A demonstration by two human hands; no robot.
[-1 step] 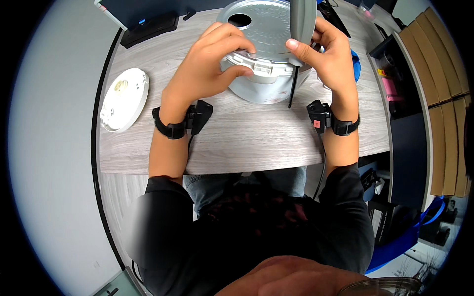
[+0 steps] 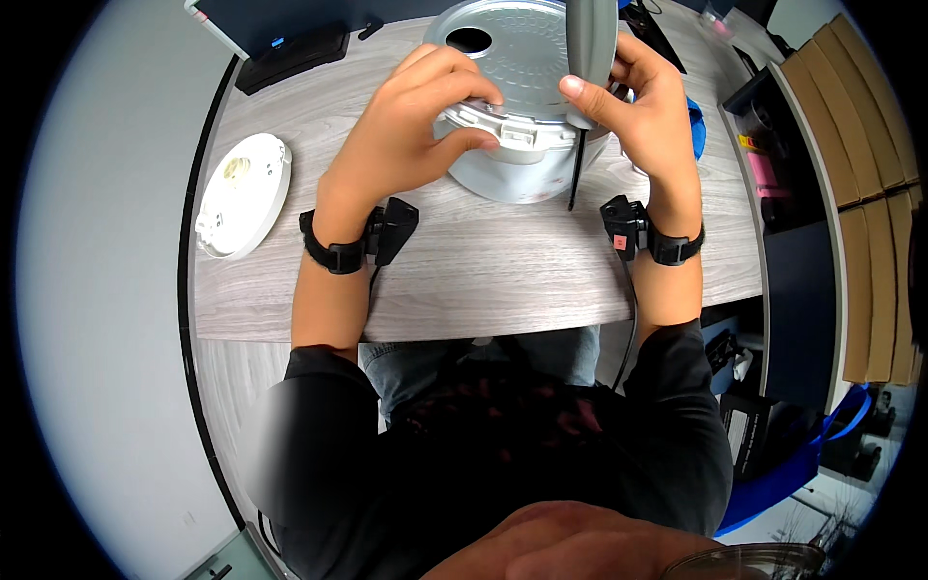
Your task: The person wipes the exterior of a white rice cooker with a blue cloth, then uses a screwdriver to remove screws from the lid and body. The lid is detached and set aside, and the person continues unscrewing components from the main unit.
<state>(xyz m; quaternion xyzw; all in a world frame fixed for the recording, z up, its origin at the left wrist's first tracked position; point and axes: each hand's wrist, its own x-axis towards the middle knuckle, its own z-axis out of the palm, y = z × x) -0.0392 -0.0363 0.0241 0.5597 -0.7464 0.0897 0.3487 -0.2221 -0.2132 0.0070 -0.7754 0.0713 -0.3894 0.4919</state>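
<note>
A round pot-like appliance (image 2: 512,179), resembling a rice cooker, stands at the far middle of the table. Its silver top plate (image 2: 527,58) has a dark round hole near the left edge. My left hand (image 2: 406,126) pinches the front of its white rim (image 2: 527,135), index finger above on a small metal part and thumb below. In my right hand (image 2: 643,111), at the appliance's right side, is a screwdriver (image 2: 592,53). Its thick grey handle points up and its thin black shaft hangs down before the appliance, tip apart from it. Some right fingers are hidden behind the handle.
A white round cover (image 2: 246,198) lies on the table at the left. A monitor stand (image 2: 290,68) is behind it. Something blue (image 2: 696,130) sits beyond my right wrist. Shelving with cardboard boxes (image 2: 855,116) lines the right side. Cables run from both wrist devices.
The screwdriver's tip has shifted very slightly to the right. Both hands otherwise keep their places.
</note>
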